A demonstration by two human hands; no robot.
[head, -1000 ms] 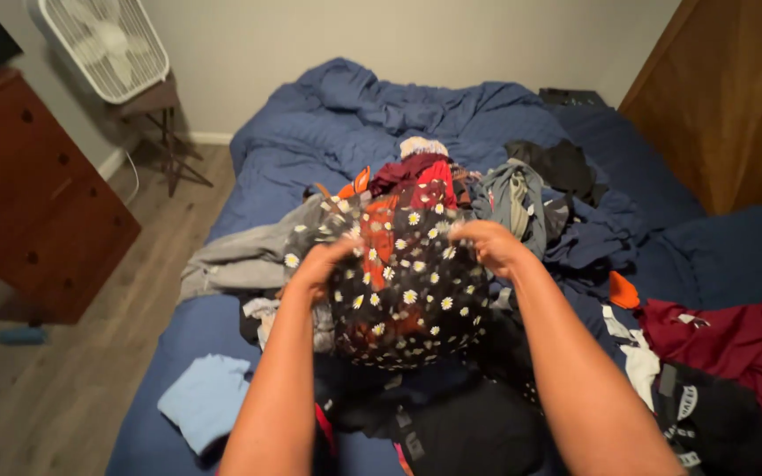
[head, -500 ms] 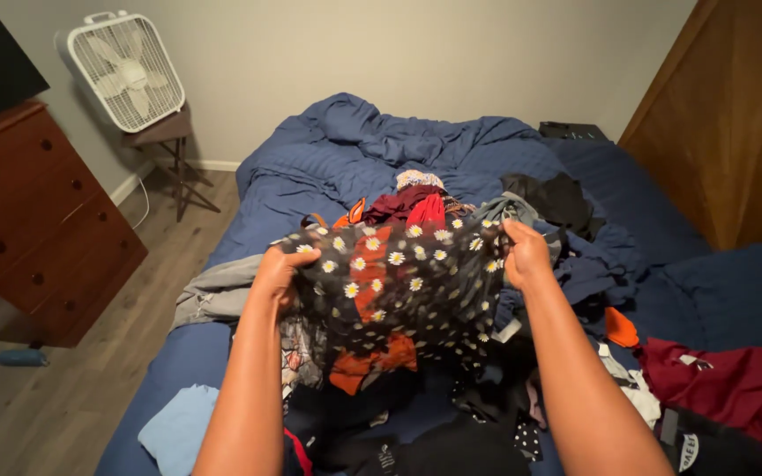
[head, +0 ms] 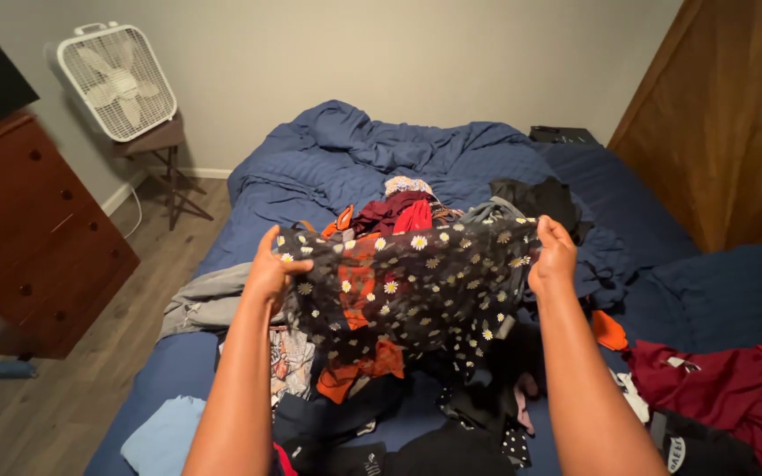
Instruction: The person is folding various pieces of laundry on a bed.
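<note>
A person standing at the foot of a bed (head: 249, 216) holds a sheer black garment (head: 416, 282) printed with small white daisies stretched out in the air between both hands, above a heap of mixed clothes (head: 416, 211). The left hand (head: 271, 271) grips the garment's left edge, fingers curled and pinching the fabric against the thumb; the right hand (head: 553, 256) grips the right edge the same way, fingers pressed together over the cloth. The fabric is thin enough that orange and red items behind it show through. Judging by the spread arms and the taut top edge, the step in hand looks like opening the piece out flat to see its shape; the next move would seem to call for keeping both pinches firm and level so the light fabric does not slip or bunch. Around the hands, a grey garment (head: 209, 300) lies on the bed to the left of the heap, a light blue folded piece (head: 165, 432) sits near the bed's near-left corner, and a dark red garment (head: 725, 388) lies at the right. Black clothes (head: 451, 449) lie below the held piece, close to the person. A rumpled blue blanket (head: 381, 141) is bunched at the far end of the bed. Beside the bed stand a wooden dresser (head: 28, 238) and a white box fan (head: 116, 79) on a small folding table (head: 156, 145); a wooden door (head: 725, 123) fills the right side.
</note>
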